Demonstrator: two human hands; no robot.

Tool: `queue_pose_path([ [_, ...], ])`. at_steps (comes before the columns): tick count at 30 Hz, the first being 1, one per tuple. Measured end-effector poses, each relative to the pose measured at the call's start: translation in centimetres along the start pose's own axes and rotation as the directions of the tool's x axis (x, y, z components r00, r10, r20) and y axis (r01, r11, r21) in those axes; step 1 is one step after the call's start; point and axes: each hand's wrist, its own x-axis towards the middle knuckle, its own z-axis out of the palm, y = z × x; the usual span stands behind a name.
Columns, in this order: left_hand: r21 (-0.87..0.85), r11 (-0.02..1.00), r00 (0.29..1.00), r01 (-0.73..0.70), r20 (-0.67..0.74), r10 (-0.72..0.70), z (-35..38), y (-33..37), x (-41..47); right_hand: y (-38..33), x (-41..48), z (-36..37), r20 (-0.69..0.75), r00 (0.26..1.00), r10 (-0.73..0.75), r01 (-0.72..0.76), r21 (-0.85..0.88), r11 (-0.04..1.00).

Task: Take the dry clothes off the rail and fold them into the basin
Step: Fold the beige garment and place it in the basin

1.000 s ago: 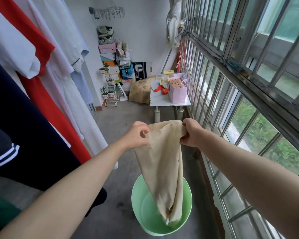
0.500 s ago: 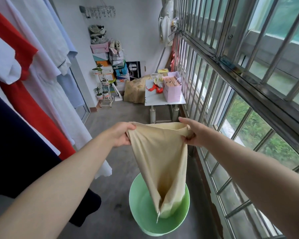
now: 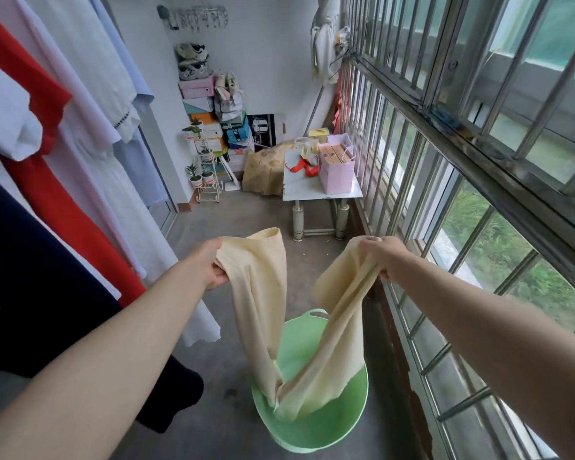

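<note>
A cream cloth [image 3: 263, 310] hangs in a V between my two hands, its lower fold dipping into the green basin [image 3: 332, 429] on the floor below. My left hand [image 3: 213, 267] grips the cloth's left top end. My right hand [image 3: 384, 257] grips the right top end, about a forearm's length away. Clothes hang along the left: a dark navy garment [image 3: 30, 287], a red one [image 3: 57, 207] and white ones [image 3: 90, 104]. The rail itself is out of view.
A barred window [image 3: 445, 161] runs along the right side. A small white table [image 3: 316, 190] with a pink bag [image 3: 337, 171] stands ahead, past it stacked boxes [image 3: 210, 121], shoes and a plant stand [image 3: 206, 174]. Bare concrete floor lies between table and basin.
My hands have pulled apart, spreading the cloth from a bunched hold into a wide V. The cloth's bottom stays in the basin.
</note>
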Motion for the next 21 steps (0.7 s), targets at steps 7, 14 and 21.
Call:
queue_pose_path([
  [7,0.372,0.818,0.897,-0.439,0.122,0.426,1.5,-1.0,0.2,-1.2,-2.4,2.4,0.229,0.973,-0.017,-0.063,0.337,0.94],
  [14,0.523,0.537,0.75,-0.662,0.477,0.458,5.0,-2.9,-2.4,-1.8,-3.2,4.6,0.418,0.857,-0.302,0.219,0.235,0.947],
  [21,0.437,0.412,0.597,-0.799,0.655,0.463,6.3,-2.6,-3.8,-2.0,-3.3,5.0,0.436,0.823,-0.365,0.26,0.283,0.923],
])
